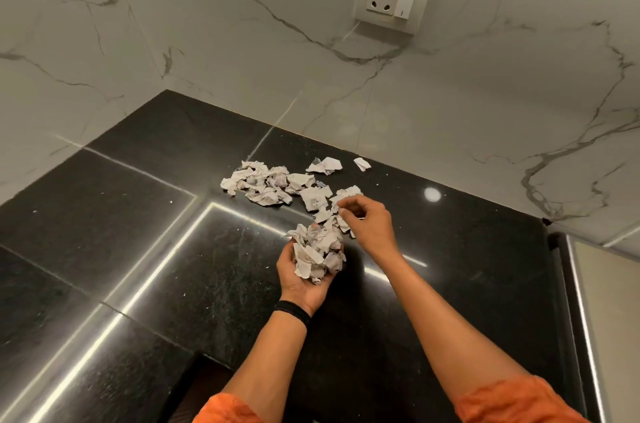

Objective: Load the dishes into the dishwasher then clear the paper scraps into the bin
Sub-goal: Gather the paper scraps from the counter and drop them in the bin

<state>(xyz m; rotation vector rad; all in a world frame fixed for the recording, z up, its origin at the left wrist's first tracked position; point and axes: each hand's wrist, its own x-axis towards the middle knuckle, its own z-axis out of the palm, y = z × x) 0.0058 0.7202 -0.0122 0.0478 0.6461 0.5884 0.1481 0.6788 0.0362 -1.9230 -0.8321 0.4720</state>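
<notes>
The left hand [301, 278] lies palm-up over the black tabletop [138, 249], its fingers cupped round a tall heap of paper scraps [317, 254]. At one o'clock from it, the right hand [369, 225] brings thumb and forefinger narrowly together; whether a scrap is pinched I cannot tell. Loose scraps [266, 183] lie at eleven o'clock, two strays toward twelve. No bin shows. The heap looks overfull: adding more, or tilting the palm while carrying, could spill crumples back down.
</notes>
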